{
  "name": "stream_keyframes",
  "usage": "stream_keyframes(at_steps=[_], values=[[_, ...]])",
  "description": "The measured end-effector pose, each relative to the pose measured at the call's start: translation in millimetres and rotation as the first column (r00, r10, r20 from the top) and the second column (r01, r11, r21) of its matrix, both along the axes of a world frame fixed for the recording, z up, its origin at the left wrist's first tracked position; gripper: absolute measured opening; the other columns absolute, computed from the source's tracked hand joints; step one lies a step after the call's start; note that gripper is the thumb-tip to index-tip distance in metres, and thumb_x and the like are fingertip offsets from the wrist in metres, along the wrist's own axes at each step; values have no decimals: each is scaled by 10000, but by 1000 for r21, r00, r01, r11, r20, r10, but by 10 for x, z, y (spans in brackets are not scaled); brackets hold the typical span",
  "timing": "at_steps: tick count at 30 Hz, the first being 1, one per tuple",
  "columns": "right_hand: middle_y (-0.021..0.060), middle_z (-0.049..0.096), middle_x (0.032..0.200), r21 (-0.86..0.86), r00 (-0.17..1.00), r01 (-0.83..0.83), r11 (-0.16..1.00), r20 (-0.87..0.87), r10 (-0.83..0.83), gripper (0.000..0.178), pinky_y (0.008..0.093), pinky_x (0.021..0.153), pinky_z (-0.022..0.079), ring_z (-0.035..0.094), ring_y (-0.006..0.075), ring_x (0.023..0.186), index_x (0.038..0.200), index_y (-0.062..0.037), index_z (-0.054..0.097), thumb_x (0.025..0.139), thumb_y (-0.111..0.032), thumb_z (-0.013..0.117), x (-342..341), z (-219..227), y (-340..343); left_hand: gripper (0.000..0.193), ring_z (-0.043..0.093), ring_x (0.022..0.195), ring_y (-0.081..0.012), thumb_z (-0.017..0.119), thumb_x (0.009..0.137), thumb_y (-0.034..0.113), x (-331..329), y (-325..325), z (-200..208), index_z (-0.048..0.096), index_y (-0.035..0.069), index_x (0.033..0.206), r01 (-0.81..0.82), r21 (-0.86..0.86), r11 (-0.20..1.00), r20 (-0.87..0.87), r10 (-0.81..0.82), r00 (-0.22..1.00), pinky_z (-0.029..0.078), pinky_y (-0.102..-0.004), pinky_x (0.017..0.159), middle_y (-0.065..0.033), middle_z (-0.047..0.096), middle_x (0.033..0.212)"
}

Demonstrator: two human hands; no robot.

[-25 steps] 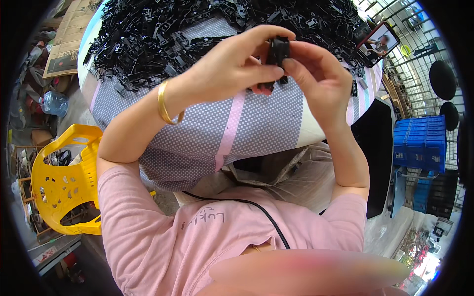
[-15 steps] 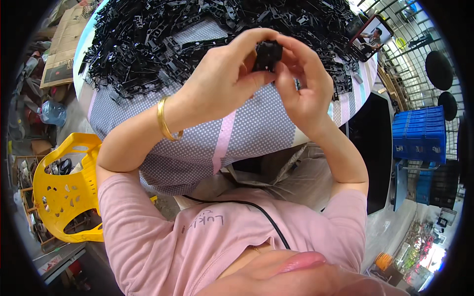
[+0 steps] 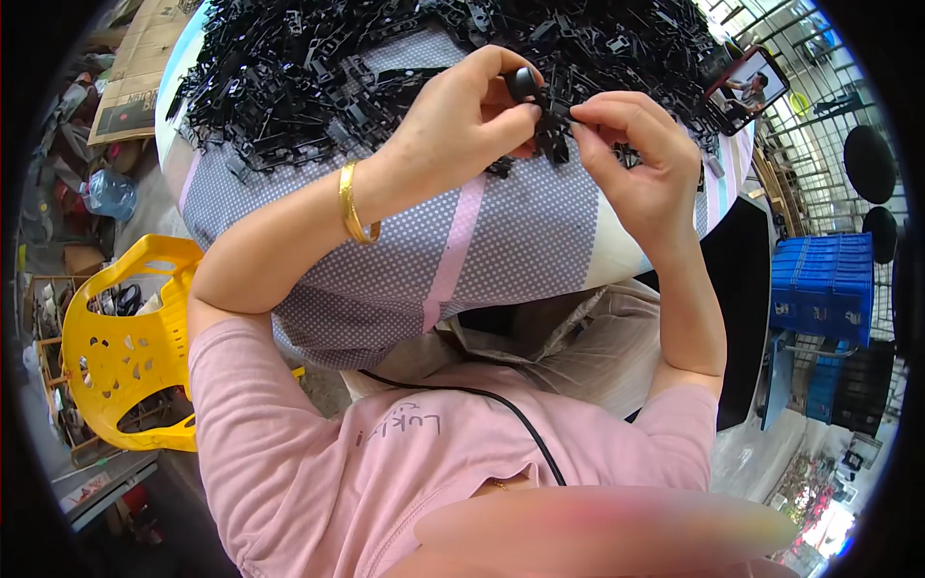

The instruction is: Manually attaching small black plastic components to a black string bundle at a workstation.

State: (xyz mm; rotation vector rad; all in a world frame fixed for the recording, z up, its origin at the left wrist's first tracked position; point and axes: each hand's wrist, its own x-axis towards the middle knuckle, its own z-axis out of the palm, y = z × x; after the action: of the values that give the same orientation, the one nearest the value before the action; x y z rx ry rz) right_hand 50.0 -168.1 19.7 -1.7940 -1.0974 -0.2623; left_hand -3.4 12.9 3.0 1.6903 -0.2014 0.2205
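Over the near part of the table, my left hand (image 3: 469,123) is closed on a small black plastic part. One round, disc-like end of this black plastic part (image 3: 523,84) sticks up between thumb and fingers. To its right, my right hand (image 3: 647,159) pinches thumb and forefinger together beside dark plastic; what lies between these fingertips is too small to make out. Behind both hands spreads a large heap of black plastic pieces (image 3: 289,96), against which the edges of the held part are hard to tell.
A grey dotted cloth (image 3: 520,236) with a pink stripe covers the round table. At the far right edge stands a phone (image 3: 747,89). A yellow chair (image 3: 130,352) is at the left, a blue crate (image 3: 821,289) at the right. A black cable (image 3: 482,393) runs over my shirt.
My hands have drawn apart: the right has moved right and slightly down from the left. The round end of the black part now shows. The whole view has shifted slightly.
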Motion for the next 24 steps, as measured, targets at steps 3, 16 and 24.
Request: stream_keyframes(at_steps=[3,16,24], values=[[91,616,853,-31,994,12,999,112,-9,145,217,624,474,592,132,724,870,16,651,729,43,635,-6,-15,16,302,642,736,-150,550,828,65,-10,6,-23,462,-54,1091,-25,-31,999,-23,24,999,538,-245,653,-110,603,869],[90,624,897,-142,865,171,975,496,-79,166,279,657,490,605,225,774,902,-8,652,737,6,646,-36,-40,45,328,602,977,-214,371,961,174,-9,-15,6,454,-31,1204,123,-311,942,-255,-207,944,497,-299,871,-143,580,1060],[43,633,1056,-153,734,268,951,672,-99,242,430,941,367,555,259,1029,981,-62,662,752,-114,602,33,-190,78,328,615,899,-195,455,926,137,25,2,-64,464,-45,1199,139,-589,796,-177,-295,939,509,-301,834,-140,584,1037]])
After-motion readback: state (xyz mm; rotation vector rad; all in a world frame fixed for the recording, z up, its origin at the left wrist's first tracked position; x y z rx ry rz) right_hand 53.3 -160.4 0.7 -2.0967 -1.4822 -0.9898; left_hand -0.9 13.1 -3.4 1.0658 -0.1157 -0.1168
